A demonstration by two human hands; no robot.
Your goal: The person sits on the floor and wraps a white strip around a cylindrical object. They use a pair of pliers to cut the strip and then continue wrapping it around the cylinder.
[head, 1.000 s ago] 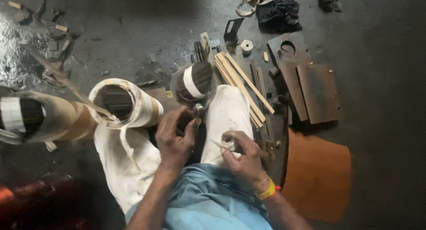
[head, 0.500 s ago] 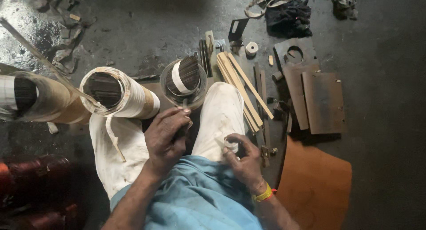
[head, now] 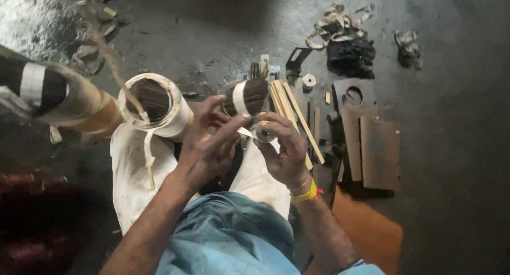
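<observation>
Workshop, floor-level. Dark, stained concrete floor [head: 451, 163], worker seated on it. Rusty metal plates [head: 378, 150], one with round hole, lying flat on right. Wooden strips [head: 291, 108] bundled beside them. Tape-wrapped coil bundles [head: 154, 102] on left. Scrap curls of strip [head: 336, 28] heaped at top, offcuts scattered.

Your two hands sit close together, so there is almost no gap between the left hand [head: 210, 145] and the right hand [head: 284, 150]. Right in front of them stands a dark bundle with a white band [head: 245, 97]. A big white roll [head: 154, 105] blocks the left side. Wooden sticks [head: 292, 113] and flat metal plates [head: 372, 147] crowd the right side. Past them, the dark floor [head: 212, 25] ahead has open room, up to a heap of scraps [head: 345, 41].
</observation>
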